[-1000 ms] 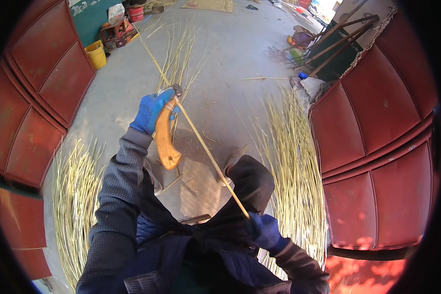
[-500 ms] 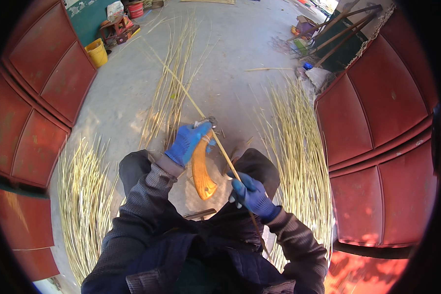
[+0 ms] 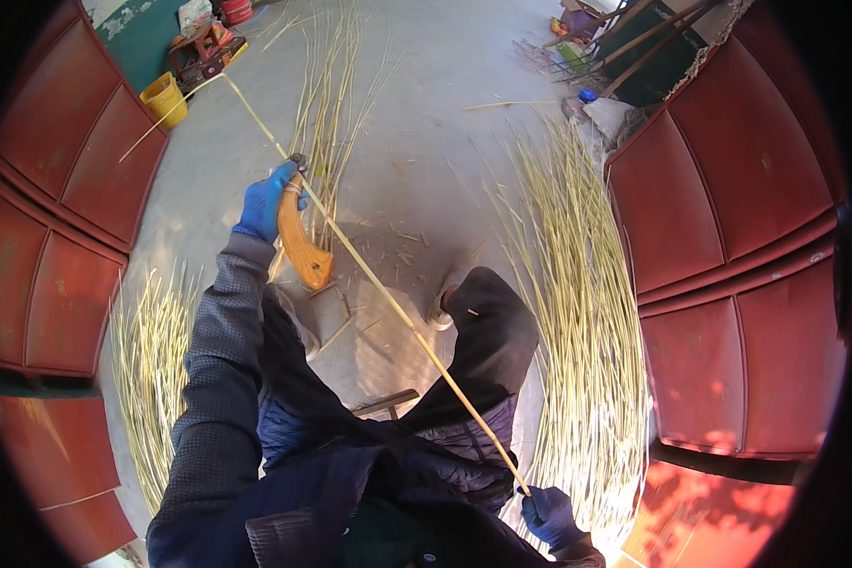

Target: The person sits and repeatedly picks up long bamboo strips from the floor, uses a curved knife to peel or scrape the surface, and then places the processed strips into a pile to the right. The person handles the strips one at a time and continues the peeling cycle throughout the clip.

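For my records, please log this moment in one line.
left hand: wooden handle, stalk at its top | right hand: stalk's near end | more stalks: both sides

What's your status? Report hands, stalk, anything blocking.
Left hand holding wooden handle. Right hand holding near end of stalk. Stalk straight between hands, bent past left hand. Nothing seen blocking it.

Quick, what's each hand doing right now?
Left hand: closed, holding the curved wooden handle.
Right hand: closed, holding the long yellow stalk near its end.
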{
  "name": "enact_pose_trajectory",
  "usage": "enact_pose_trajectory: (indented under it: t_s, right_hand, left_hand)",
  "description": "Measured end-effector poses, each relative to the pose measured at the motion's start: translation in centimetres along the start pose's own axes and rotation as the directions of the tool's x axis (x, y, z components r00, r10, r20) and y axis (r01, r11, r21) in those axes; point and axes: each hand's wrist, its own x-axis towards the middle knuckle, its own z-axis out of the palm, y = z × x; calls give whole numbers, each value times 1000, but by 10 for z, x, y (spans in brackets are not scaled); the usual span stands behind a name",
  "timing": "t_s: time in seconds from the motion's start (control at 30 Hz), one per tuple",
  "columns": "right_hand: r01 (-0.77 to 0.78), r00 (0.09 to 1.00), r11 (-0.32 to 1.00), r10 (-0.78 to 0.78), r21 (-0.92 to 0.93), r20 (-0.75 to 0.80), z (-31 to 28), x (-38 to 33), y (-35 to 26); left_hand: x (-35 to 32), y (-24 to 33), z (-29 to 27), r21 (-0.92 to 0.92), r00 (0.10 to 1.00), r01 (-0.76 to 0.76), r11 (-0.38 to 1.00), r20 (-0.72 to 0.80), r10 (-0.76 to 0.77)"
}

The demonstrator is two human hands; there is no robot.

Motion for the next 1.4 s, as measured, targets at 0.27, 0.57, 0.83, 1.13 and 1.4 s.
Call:
enact_pose_trajectory:
  t_s: [0.27, 0.57, 0.83, 1.13, 1.4]
  right_hand:
    - [-22, 1000, 859, 27, 512, -2, -9, 161, -20]
    - [213, 974, 836, -140, 505, -178, 17, 287, -72]
    - [-29, 998, 961, 13, 277, 59, -4, 77, -26]
    - [99, 995, 994, -98, 34, -29, -6, 45, -27]
    - [-130, 991, 952, 121, 278, 51, 12, 44, -27]
  left_hand:
    - [-82, 0, 104, -157, 952, 237, 959, 233, -197]
    - [-97, -10, 86, 208, 935, -250, 946, 306, 180]
    - [12, -18, -35, 278, 903, -424, 862, 201, 380]
    - [5, -10, -15, 111, 962, -136, 984, 254, 104]
    - [-9, -14, -3, 105, 977, 2, 995, 211, -24]
